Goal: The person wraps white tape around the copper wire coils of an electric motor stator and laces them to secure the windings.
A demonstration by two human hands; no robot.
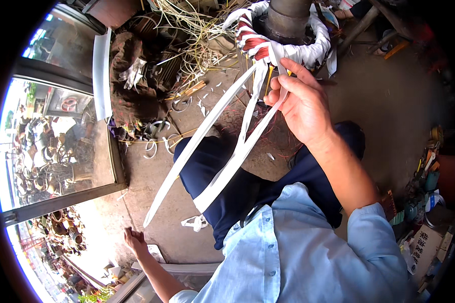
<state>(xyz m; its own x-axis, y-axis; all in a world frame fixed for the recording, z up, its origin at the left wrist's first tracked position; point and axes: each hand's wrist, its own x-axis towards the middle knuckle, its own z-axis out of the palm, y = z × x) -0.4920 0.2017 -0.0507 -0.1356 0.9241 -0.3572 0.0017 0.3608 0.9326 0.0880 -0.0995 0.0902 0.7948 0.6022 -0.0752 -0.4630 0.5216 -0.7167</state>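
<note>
At the top stands a motor stator ring [318, 48] of winding wire, mostly bound in white tape, with red-brown copper wire [256, 46] bare at its left front. My right hand [303, 101] is at the ring's near edge, thumb and fingers closed on a white cloth tape [237, 156]. From there the tape hangs in long strips toward my lap; another white strip [197, 136] slants down left. My left hand [135, 240] is out at the lower left, near that strip's loose end but apart from it, its fingers loosely bent and apart, with nothing visible in them.
A dark metal cylinder [287, 20] rises inside the ring. Tangled pale strands [192, 30] and tape scraps lie on the floor at the upper left. A glass-paned frame [65, 202] borders the left. Boxes and tools [429, 237] crowd the right edge. Another person's hand [345, 13] shows at the top right.
</note>
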